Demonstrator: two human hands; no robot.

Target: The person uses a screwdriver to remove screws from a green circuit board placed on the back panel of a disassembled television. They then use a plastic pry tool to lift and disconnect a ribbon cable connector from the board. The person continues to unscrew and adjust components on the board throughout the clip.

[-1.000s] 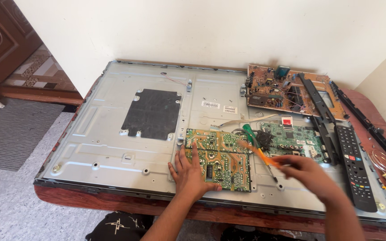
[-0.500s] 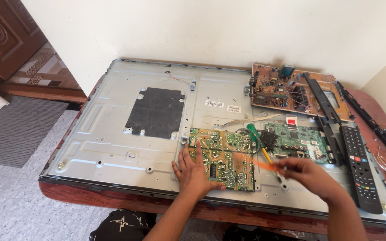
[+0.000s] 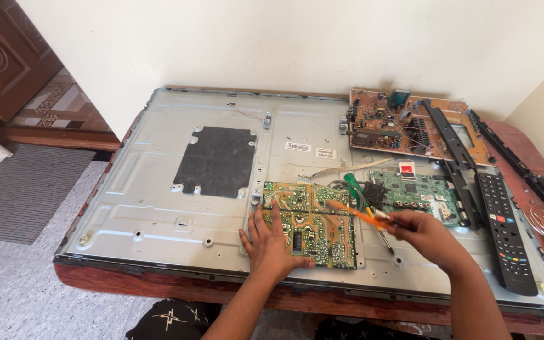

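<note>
The left hand [image 3: 272, 242] lies spread flat on the green board [image 3: 310, 223], which sits on the panel [image 3: 158, 189]. Just right of the board, the right hand [image 3: 426, 233] pinches an orange tool [image 3: 351, 211], tip over the board. Farther right lies a remote [image 3: 505, 233]; beyond the board, a brown board [image 3: 391, 123].

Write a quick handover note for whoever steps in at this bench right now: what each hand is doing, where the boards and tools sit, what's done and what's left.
Left hand lies flat on the green circuit board, pressing its left edge.
Right hand grips an orange-handled tool, tip over the same board.
A green-handled screwdriver lies between it and the smaller green board.
The brown board sits loose at the panel's far right corner; remote lies right.
Done: back cover off, boards exposed.
Left: work on the green circuit board; whether its screws are out cannot be told.
</note>
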